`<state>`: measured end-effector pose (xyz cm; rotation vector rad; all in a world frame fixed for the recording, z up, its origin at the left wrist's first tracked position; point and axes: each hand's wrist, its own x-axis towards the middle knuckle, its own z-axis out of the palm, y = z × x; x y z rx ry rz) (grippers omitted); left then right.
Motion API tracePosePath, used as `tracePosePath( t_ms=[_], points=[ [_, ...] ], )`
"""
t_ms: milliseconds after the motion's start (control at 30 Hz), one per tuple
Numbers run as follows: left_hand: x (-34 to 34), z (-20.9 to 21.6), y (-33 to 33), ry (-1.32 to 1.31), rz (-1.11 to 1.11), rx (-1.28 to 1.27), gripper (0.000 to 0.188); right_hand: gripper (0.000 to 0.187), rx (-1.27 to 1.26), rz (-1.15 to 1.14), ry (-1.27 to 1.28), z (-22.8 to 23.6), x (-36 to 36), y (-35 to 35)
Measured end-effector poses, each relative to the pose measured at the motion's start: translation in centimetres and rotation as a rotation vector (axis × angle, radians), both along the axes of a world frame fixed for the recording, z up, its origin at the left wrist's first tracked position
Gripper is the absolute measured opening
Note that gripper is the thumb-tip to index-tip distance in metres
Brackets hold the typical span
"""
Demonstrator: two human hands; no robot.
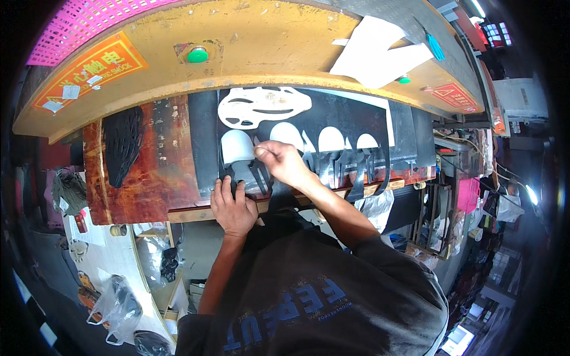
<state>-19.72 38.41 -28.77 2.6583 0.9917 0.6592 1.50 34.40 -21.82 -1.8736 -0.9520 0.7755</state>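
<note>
My left hand (233, 209) lies with its fingers spread on the near edge of a dark cut-out piece (243, 171). A white rounded cap-shaped piece (236, 146) sits at the far end of that piece. My right hand (285, 161) is closed in a pinch just right of this white piece; whatever is between its fingertips is too small to make out. Further right, a second white rounded piece (287, 135), a third (331, 139) and a smaller fourth (367, 141) lie in a row on dark cut-outs. A white sole-shaped plate with slots (264, 107) lies beyond them.
A yellow machine beam (255, 47) with a green button (198, 54) spans the far side. White paper (380, 53) hangs on it. Black strips (123, 145) lie on the worn reddish board (160, 160). Plastic bags (122, 308) rest on a side surface at lower left.
</note>
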Motion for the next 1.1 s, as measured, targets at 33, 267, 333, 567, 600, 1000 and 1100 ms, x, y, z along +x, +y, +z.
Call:
tracePosePath(
  t_ms=[33,267,333,567,600,1000,1100],
  points=[
    [0.0,0.0,0.0,0.005,0.001,-0.003,0.042,0.024,0.029,-0.009,0.008,0.0,0.1,-0.5],
    [0.6,-0.1,0.8,0.002,0.001,-0.001,0.041,0.018,0.204,0.018,-0.117,-0.9,-0.4,-1.0],
    [1.0,-0.2,1.1,-0.016,0.004,0.012,0.04,0.017,0.21,0.018,-0.095,-0.7,0.1,-1.1],
    [1.8,-1.1,2.3,-0.088,-0.003,0.084,0.039,0.021,0.175,-0.043,-0.039,1.5,-0.1,-4.4],
    [1.8,-1.1,2.6,-0.093,-0.01,0.086,0.038,0.021,0.173,-0.056,-0.027,1.7,-0.6,-5.0],
    [9.5,1.3,9.9,-0.129,-0.007,0.195,0.024,0.03,0.337,0.034,0.313,9.7,-0.1,6.0],
    [12.4,2.3,11.6,-0.058,0.027,0.069,0.029,0.025,0.359,-0.14,0.719,13.9,0.3,17.1]
  ],
)
